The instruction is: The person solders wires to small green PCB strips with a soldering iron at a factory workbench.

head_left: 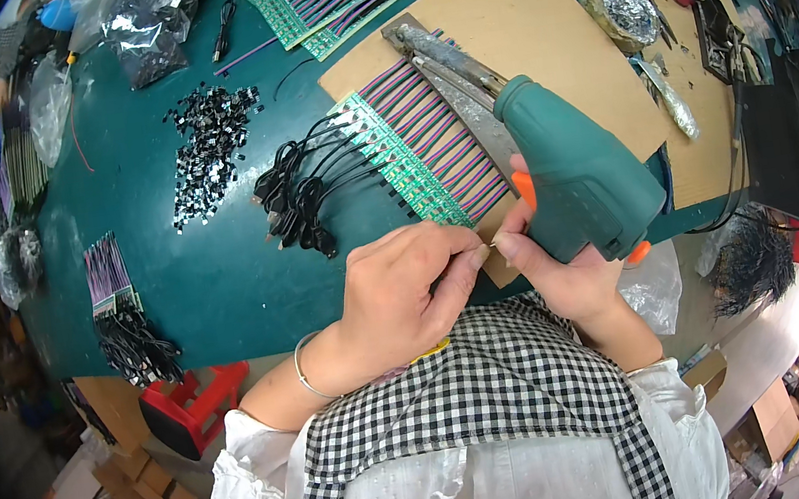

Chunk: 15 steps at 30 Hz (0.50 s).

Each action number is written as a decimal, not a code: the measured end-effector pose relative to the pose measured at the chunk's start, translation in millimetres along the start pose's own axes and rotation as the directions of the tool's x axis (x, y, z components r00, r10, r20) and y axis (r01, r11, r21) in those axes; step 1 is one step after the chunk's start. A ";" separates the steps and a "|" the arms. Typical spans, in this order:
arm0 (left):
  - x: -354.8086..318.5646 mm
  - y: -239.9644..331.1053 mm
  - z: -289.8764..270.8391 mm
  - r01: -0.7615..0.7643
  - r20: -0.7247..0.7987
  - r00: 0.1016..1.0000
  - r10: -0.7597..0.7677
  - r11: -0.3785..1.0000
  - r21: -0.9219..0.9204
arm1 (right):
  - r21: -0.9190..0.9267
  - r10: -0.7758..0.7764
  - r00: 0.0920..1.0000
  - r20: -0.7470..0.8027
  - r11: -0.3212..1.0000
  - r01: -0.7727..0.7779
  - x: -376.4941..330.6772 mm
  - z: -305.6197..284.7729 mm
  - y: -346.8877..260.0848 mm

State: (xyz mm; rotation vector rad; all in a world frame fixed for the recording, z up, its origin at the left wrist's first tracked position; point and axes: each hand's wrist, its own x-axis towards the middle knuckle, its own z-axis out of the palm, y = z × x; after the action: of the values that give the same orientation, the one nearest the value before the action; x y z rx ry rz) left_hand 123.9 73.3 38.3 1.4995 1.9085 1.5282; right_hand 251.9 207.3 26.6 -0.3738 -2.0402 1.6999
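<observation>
In the head view, the right hand (564, 273) was wrapped around the grip of a green glue gun (576, 171), fingers closed on the handle, forefinger by the orange trigger (524, 190). The gun's long axis ran from the hand up and to the left, its metal nozzle (445, 57) pointing away from the person, over the brown board (531, 20). Beneath the gun, on that board, lay a row of green circuit strips (398, 164) with purple and pink wires. The left hand (405, 294), just left of the gun's grip, had thumb and forefinger pinched together at the near end of the strips; what they held was too small to tell. Black cables (301, 192) lay left of the strips.
</observation>
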 end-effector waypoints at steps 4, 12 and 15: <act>-1.8 12.0 -9.6 0.596 0.194 0.802 -0.565 0.741 -0.308 | 0.218 0.227 0.973 -0.048 0.953 -0.212 0.7 3.7 -10.4; -3.8 2.7 -11.0 0.607 0.279 0.775 -0.567 0.546 -0.577 | 0.232 0.166 0.984 -0.070 0.962 -0.146 5.1 9.8 -11.3; -3.9 2.2 -9.2 0.621 0.304 0.772 -0.558 0.560 -0.548 | 0.149 0.154 0.988 -0.026 0.978 -0.149 3.0 7.3 -7.3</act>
State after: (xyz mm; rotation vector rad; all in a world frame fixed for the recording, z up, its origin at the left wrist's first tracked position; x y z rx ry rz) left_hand 120.0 64.8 42.4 0.5248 1.3896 1.4810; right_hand 246.2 201.1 33.3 -0.5191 -1.8874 1.9058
